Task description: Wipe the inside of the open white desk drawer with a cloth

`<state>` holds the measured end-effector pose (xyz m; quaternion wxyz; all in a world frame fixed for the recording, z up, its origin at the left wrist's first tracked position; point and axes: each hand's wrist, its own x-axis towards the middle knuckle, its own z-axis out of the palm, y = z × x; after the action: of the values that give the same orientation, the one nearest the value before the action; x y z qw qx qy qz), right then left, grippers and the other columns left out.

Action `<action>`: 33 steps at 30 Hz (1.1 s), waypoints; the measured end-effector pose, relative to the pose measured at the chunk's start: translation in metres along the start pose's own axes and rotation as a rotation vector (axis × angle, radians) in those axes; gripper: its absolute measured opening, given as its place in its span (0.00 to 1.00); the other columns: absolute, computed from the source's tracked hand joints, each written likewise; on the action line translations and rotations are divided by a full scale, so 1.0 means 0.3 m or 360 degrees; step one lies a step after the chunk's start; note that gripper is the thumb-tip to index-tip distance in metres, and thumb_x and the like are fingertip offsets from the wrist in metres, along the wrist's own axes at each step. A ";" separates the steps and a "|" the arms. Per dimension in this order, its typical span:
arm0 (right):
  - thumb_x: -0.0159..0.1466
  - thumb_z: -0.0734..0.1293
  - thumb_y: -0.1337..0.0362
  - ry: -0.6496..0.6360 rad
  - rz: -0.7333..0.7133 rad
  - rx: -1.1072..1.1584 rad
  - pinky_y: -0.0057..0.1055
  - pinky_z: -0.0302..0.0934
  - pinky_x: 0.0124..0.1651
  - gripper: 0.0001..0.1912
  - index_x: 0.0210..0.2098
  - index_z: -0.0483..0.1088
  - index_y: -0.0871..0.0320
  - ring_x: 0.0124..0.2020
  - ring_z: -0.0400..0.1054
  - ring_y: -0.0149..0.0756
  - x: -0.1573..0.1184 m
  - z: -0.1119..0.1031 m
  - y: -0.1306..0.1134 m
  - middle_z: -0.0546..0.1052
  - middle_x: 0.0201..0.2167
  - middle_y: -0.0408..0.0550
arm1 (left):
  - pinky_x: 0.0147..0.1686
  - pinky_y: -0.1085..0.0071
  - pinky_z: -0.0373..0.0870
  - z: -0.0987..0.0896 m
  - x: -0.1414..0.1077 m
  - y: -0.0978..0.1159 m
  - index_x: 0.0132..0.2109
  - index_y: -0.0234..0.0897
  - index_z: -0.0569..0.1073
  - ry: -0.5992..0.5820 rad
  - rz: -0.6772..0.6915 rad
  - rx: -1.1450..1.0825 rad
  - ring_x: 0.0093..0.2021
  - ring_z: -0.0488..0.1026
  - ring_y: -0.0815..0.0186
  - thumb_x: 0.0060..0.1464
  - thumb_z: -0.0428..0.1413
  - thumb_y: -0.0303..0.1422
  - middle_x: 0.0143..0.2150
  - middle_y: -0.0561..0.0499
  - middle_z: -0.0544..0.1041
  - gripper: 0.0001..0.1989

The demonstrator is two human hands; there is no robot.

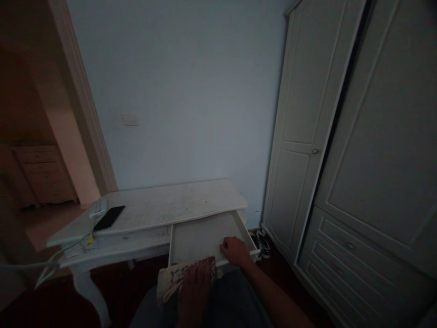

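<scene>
A light cloth pouch [168, 283] with a dark pattern and a pale cord lies over my lap, against the front of the pulled-out drawer. My left hand [196, 282] lies over the pouch from above, its fingers bent round the far edge and holding it. To the right, my right hand [235, 250] reaches over the front of the white drawer [194, 241]. Its fingers are curled in loosely, and no object shows in them. The drawer's pale bottom is visible, though the pouch and hands cover part of its front.
A white desk [177, 200] stands against the blue wall. On its left end lie a black phone [109, 217] and a white power strip [98, 208] with a cable. Dark shoes [262, 243] sit on the floor between the desk and the wardrobe [297, 182].
</scene>
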<state>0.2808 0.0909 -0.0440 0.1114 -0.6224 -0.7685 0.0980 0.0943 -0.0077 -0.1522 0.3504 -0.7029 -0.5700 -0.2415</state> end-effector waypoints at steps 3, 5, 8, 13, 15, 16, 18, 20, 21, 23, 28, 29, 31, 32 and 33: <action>0.70 0.64 0.54 0.0009 -0.0001 -0.0003 0.34 0.62 0.45 0.15 0.42 0.82 0.54 0.47 0.78 0.45 0.004 0.008 0.003 0.84 0.44 0.54 | 0.53 0.53 0.73 -0.029 0.040 -0.001 0.59 0.45 0.79 -0.0105 0.0082 -0.0004 0.48 0.74 0.55 0.52 0.65 0.24 0.51 0.47 0.80 0.27; 0.70 0.64 0.54 0.0012 -0.0006 -0.0003 0.34 0.62 0.46 0.15 0.42 0.82 0.54 0.47 0.78 0.45 0.005 0.011 0.006 0.84 0.44 0.54 | 0.49 0.54 0.73 -0.044 0.063 -0.008 0.58 0.45 0.79 -0.0180 0.0115 -0.0013 0.45 0.75 0.56 0.53 0.65 0.24 0.48 0.48 0.80 0.26; 0.70 0.64 0.54 0.0017 -0.0014 0.0001 0.34 0.62 0.45 0.16 0.42 0.81 0.54 0.47 0.78 0.45 0.005 0.013 0.009 0.84 0.43 0.53 | 0.46 0.56 0.73 -0.060 0.092 -0.021 0.60 0.47 0.79 -0.0328 0.0121 -0.0066 0.45 0.76 0.55 0.56 0.64 0.25 0.47 0.47 0.81 0.25; 0.70 0.65 0.54 0.0020 -0.0013 0.0009 0.34 0.61 0.45 0.16 0.43 0.81 0.54 0.46 0.78 0.45 0.006 0.018 0.014 0.85 0.43 0.53 | 0.52 0.51 0.72 -0.119 0.164 -0.053 0.67 0.45 0.72 -0.0836 0.0128 -0.0343 0.51 0.77 0.50 0.60 0.55 0.22 0.54 0.42 0.80 0.29; 0.70 0.64 0.54 0.0019 -0.0011 0.0007 0.34 0.61 0.45 0.16 0.43 0.81 0.54 0.46 0.78 0.45 0.005 0.018 0.014 0.84 0.43 0.54 | 0.55 0.48 0.70 -0.149 0.205 -0.072 0.67 0.42 0.72 -0.1063 0.0092 -0.0544 0.55 0.76 0.47 0.58 0.53 0.21 0.56 0.39 0.80 0.31; 0.70 0.64 0.54 0.0017 -0.0013 0.0006 0.33 0.61 0.45 0.16 0.43 0.81 0.54 0.47 0.78 0.44 0.004 0.018 0.014 0.84 0.43 0.53 | 0.56 0.47 0.70 -0.161 0.225 -0.084 0.66 0.41 0.72 -0.1147 0.0076 -0.0639 0.56 0.76 0.46 0.56 0.53 0.21 0.56 0.39 0.81 0.31; 0.70 0.64 0.54 0.0017 -0.0022 0.0001 0.33 0.61 0.45 0.16 0.43 0.81 0.54 0.47 0.78 0.44 0.000 0.014 0.013 0.84 0.43 0.53 | 0.54 0.51 0.72 -0.173 0.262 -0.112 0.61 0.41 0.77 -0.1249 0.0056 -0.0793 0.54 0.78 0.46 0.53 0.56 0.23 0.52 0.41 0.83 0.28; 0.71 0.64 0.54 0.0025 -0.0030 -0.0006 0.33 0.61 0.45 0.16 0.42 0.81 0.54 0.47 0.77 0.44 -0.004 0.008 0.012 0.84 0.43 0.53 | 0.51 0.57 0.75 -0.172 0.293 -0.152 0.53 0.44 0.80 -0.1277 0.0061 -0.0882 0.51 0.81 0.50 0.54 0.58 0.29 0.48 0.45 0.85 0.20; 0.71 0.64 0.54 0.0031 -0.0031 -0.0010 0.33 0.61 0.45 0.16 0.42 0.81 0.54 0.47 0.77 0.44 -0.006 0.005 0.012 0.84 0.43 0.53 | 0.50 0.60 0.76 -0.170 0.307 -0.179 0.52 0.46 0.81 -0.1264 0.0046 -0.0952 0.51 0.82 0.52 0.57 0.56 0.32 0.49 0.47 0.86 0.17; 0.71 0.64 0.54 0.0038 -0.0029 -0.0015 0.33 0.61 0.45 0.16 0.42 0.81 0.54 0.47 0.78 0.43 -0.009 0.002 0.011 0.84 0.43 0.53 | 0.53 0.62 0.77 -0.173 0.332 -0.253 0.51 0.45 0.81 -0.1094 -0.0225 -0.1243 0.52 0.82 0.55 0.59 0.55 0.39 0.50 0.48 0.86 0.16; 0.71 0.64 0.54 0.0033 -0.0024 0.0001 0.34 0.61 0.45 0.15 0.42 0.81 0.54 0.46 0.78 0.44 -0.006 0.005 0.008 0.84 0.42 0.54 | 0.57 0.43 0.78 -0.277 0.389 -0.533 0.44 0.39 0.78 -0.0193 -0.1596 -0.1635 0.51 0.82 0.43 0.46 0.62 0.52 0.46 0.40 0.86 0.24; 0.71 0.64 0.54 0.0029 -0.0024 0.0007 0.34 0.61 0.45 0.16 0.42 0.81 0.54 0.46 0.78 0.45 -0.005 0.006 0.007 0.84 0.43 0.54 | 0.58 0.41 0.76 -0.311 0.402 -0.584 0.46 0.40 0.77 -0.0108 -0.1663 -0.1600 0.53 0.81 0.43 0.49 0.61 0.54 0.49 0.40 0.85 0.25; 0.71 0.64 0.54 0.0021 -0.0024 0.0017 0.35 0.62 0.46 0.16 0.43 0.81 0.54 0.47 0.78 0.46 -0.004 0.008 0.007 0.84 0.43 0.54 | 0.65 0.41 0.71 -0.375 0.438 -0.651 0.50 0.39 0.77 0.0273 -0.1782 -0.1600 0.58 0.78 0.46 0.49 0.65 0.53 0.56 0.42 0.83 0.28; 0.71 0.64 0.54 0.0018 -0.0022 0.0018 0.35 0.62 0.46 0.16 0.43 0.81 0.54 0.47 0.78 0.46 -0.003 0.008 0.006 0.84 0.43 0.54 | 0.67 0.42 0.68 -0.397 0.459 -0.665 0.54 0.38 0.76 0.0445 -0.1794 -0.1697 0.62 0.76 0.48 0.50 0.65 0.52 0.59 0.43 0.81 0.30; 0.71 0.64 0.54 0.0017 -0.0018 0.0018 0.35 0.62 0.46 0.16 0.43 0.81 0.54 0.47 0.78 0.46 -0.004 0.008 0.006 0.84 0.43 0.54 | 0.67 0.43 0.68 -0.410 0.483 -0.667 0.58 0.38 0.74 0.0571 -0.1795 -0.1804 0.63 0.75 0.49 0.52 0.65 0.52 0.62 0.44 0.80 0.32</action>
<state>0.2820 0.0901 -0.0468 0.1196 -0.6180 -0.7708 0.0982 -0.0588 0.0104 0.0768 -0.1463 -0.3317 -0.5644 -0.7417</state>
